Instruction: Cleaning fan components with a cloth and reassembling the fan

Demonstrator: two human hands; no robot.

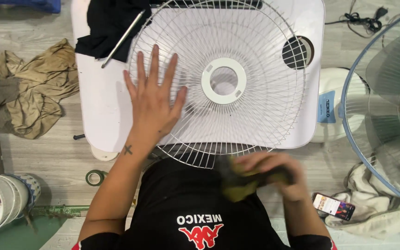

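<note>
- A low white table (103, 115) with rounded corners stands on a pale wood-grain floor (56, 162); it has a round vent hole (298, 52) near its far right corner
- On the table lies a white wire fan grille (255, 111), round and dished, with thin radial spokes and a flat plastic ring (223, 80) at its centre; its near edge overhangs the table toward the person
- The left hand (153, 99) lies flat on the grille's left part, fingers spread wide and straight, gripping nothing
- The right hand (274, 173) is blurred at the grille's near rim, closed around a crumpled yellow-green cloth (239, 185)
- A black cloth (105, 25) and a slim metal rod (123, 39) rest at the table's far left corner
- On the floor to the left lies a rumpled tan rag (33, 88); a roll of green tape (96, 177) sits near the left forearm
- To the right stands another fan guard (355, 134) with a blue rim and translucent blades; below it a phone (333, 206) with a lit screen lies by a whitish cloth (371, 208)
</note>
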